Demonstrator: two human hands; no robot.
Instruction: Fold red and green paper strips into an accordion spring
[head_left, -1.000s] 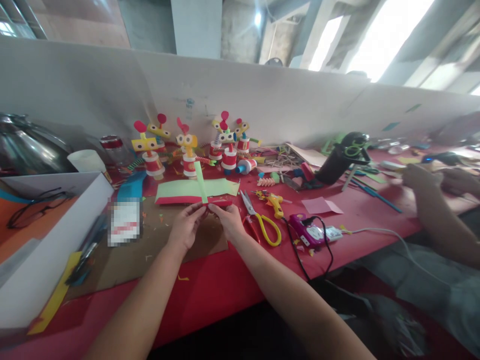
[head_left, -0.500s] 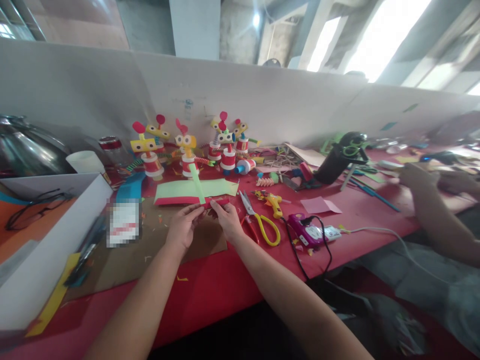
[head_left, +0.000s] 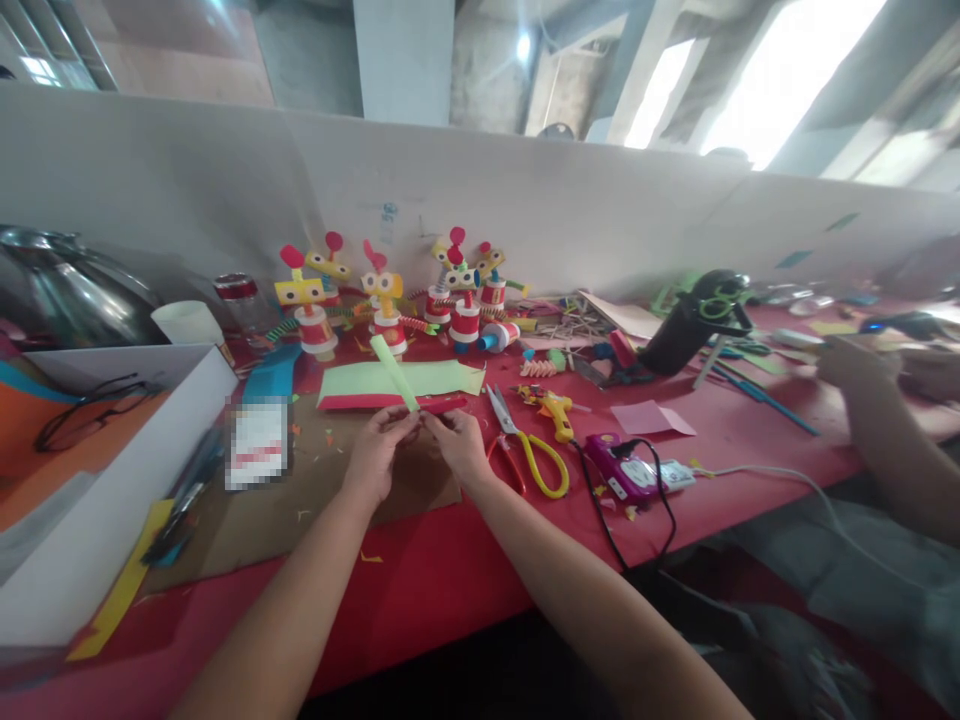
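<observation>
Both hands meet over the brown cardboard (head_left: 330, 520). My left hand (head_left: 377, 440) pinches the lower end of a light green paper strip (head_left: 392, 370), which slants up and left. My right hand (head_left: 456, 442) is closed at a red paper strip (head_left: 444, 403) that joins the green one at the fingertips; how they overlap there is hidden. Behind the hands lies a wide light green paper sheet (head_left: 442, 377) with red paper (head_left: 349, 402) along its near edge. Yellow-handled scissors (head_left: 541, 460) and red-handled pliers (head_left: 510, 465) rest right of my right hand.
Several paper-cup figures (head_left: 315, 325) stand at the back. A yellow glue gun (head_left: 556, 412), purple power strip (head_left: 619, 468) and black cup (head_left: 686, 325) are to the right. A white box (head_left: 127, 480) stands left. Another person's arm (head_left: 877, 410) is at far right.
The green strip now tilts further left, and the red strip's angle between my fingers has changed. My hands stay close together. The whole view has shifted slightly.
</observation>
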